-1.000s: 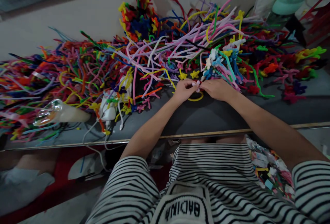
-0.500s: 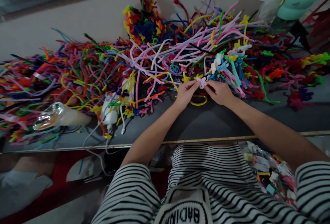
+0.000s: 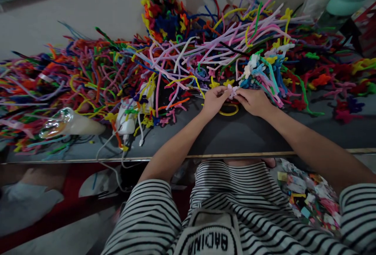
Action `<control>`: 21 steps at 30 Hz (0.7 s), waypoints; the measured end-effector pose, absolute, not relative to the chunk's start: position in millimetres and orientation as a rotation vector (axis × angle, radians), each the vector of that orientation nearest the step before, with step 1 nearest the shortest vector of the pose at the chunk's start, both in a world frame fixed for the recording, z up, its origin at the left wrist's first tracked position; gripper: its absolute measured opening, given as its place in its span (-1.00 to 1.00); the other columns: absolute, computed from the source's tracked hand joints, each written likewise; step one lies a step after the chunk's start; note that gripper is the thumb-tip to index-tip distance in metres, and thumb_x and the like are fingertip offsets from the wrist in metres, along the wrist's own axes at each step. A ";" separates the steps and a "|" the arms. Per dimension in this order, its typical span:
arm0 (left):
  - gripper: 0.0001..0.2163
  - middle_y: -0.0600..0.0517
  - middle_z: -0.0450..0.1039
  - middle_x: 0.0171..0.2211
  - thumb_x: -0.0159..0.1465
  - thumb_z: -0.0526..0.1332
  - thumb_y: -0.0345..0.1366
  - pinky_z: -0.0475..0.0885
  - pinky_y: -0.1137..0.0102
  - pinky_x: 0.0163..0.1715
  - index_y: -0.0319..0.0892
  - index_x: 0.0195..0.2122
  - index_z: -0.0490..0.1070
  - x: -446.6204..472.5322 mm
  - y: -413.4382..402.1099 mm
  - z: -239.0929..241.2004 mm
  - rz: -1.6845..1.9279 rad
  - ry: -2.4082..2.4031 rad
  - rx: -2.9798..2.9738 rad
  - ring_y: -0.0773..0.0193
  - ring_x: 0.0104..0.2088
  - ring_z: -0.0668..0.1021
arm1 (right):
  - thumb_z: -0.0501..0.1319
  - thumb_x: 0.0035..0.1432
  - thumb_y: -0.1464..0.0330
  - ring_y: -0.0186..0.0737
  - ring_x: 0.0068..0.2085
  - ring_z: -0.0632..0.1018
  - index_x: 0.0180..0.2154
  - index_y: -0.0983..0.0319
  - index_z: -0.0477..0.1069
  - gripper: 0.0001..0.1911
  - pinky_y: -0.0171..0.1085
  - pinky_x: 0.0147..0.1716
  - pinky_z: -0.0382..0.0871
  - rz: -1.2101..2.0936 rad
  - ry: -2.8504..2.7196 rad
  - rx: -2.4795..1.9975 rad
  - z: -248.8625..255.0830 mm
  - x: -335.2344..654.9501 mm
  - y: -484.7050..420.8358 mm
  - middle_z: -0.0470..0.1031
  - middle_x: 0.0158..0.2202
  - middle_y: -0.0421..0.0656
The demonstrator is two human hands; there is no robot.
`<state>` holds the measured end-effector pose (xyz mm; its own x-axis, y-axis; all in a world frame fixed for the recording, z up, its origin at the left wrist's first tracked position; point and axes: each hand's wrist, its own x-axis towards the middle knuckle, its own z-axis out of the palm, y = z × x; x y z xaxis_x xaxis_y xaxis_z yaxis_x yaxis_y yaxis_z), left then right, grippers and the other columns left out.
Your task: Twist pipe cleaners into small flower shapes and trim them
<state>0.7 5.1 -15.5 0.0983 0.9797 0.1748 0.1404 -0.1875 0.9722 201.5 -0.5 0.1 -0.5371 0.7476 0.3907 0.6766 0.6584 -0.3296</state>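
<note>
The left hand (image 3: 215, 100) and right hand (image 3: 255, 101) pinch a pale-pink pipe-cleaner flower (image 3: 233, 91) from opposite sides, a fingertip grip that likely steadies its soft, bendable form.

Reference: scissors (image 3: 229, 114) on table (image 3: 235, 139). Pipe cleaners (image 3: 211, 47): 12 o'clock. Adapter (image 3: 125, 125): 9 o'clock. Container (image 3: 88, 124): 9 o'clock, beyond adapter.

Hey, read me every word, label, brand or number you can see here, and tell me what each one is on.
"BADINA", my best reading: dark, upside-down letters on the pale patch of the striped top; individual letters are uncertain.
Scrap pile under the table's edge: too small and blurred to read any print.
White plug block: no readable marking.
Pale pink fuzzy piece: no lettering visible.
I can make out no numbers or signs.
</note>
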 end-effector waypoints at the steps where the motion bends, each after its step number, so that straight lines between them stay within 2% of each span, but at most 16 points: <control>1: -0.70 0.04 0.61 -0.40 0.25 0.37 0.01 0.48 0.44 -0.39 -0.15 -0.28 0.59 1.5 4.2 -14.3 1.187 1.144 1.469 0.37 -0.44 0.56 | -0.02 0.48 0.20 -0.14 -0.27 0.58 -0.09 0.25 0.55 -0.59 -0.24 -0.36 0.17 0.166 -2.378 -1.123 -0.5 201.7 0.1 0.65 -0.24 -0.03; 4: -0.66 0.05 0.59 -0.43 0.20 0.40 0.06 0.42 0.48 -0.51 -0.15 -0.28 0.59 3.5 1.1 -10.4 1.156 1.113 1.435 0.39 -0.49 0.53 | -0.05 0.50 0.22 -0.15 -0.29 0.57 -0.11 0.24 0.55 -0.57 -0.23 -0.37 0.14 0.098 -2.383 -1.172 -1.9 202.4 1.1 0.64 -0.27 -0.05; 7: -0.63 0.05 0.57 -0.46 0.17 0.41 0.08 0.38 0.50 -0.56 -0.16 -0.37 0.56 3.0 -0.4 -7.5 1.133 1.096 1.471 0.41 -0.52 0.49 | -0.06 0.50 0.23 -0.15 -0.29 0.57 -0.14 0.24 0.55 -0.57 -0.22 -0.39 0.12 0.027 -2.379 -1.188 -2.5 202.1 0.6 0.65 -0.26 -0.05; 12: -0.65 0.03 0.58 -0.47 0.20 0.39 0.01 0.43 0.47 -0.47 -0.18 -0.48 0.49 0.4 0.4 -7.6 1.143 1.084 1.579 0.41 -0.50 0.49 | -0.08 0.50 0.26 -0.16 -0.26 0.60 -0.17 0.23 0.55 -0.56 -0.23 -0.39 0.11 -0.035 -2.398 -1.175 -0.2 201.0 -2.7 0.67 -0.21 -0.08; 17: -0.70 0.02 0.62 -0.42 0.21 0.38 -0.03 0.52 0.44 -0.32 -0.20 -0.35 0.56 2.2 1.7 -14.0 1.185 1.097 1.581 0.37 -0.42 0.57 | -0.05 0.51 0.18 -0.15 -0.25 0.60 -0.16 0.24 0.55 -0.55 -0.22 -0.36 0.15 -0.050 -2.440 -1.152 4.2 201.8 -4.5 0.67 -0.21 -0.05; 21: -0.70 0.00 0.64 -0.39 0.21 0.38 -0.04 0.54 0.43 -0.29 -0.22 -0.32 0.58 3.5 3.4 -20.6 1.169 1.141 1.579 0.34 -0.39 0.61 | 0.00 0.50 0.18 -0.14 -0.28 0.60 -0.22 0.24 0.57 -0.56 -0.22 -0.36 0.17 -0.093 -2.456 -1.142 0.4 202.8 -1.7 0.67 -0.26 -0.04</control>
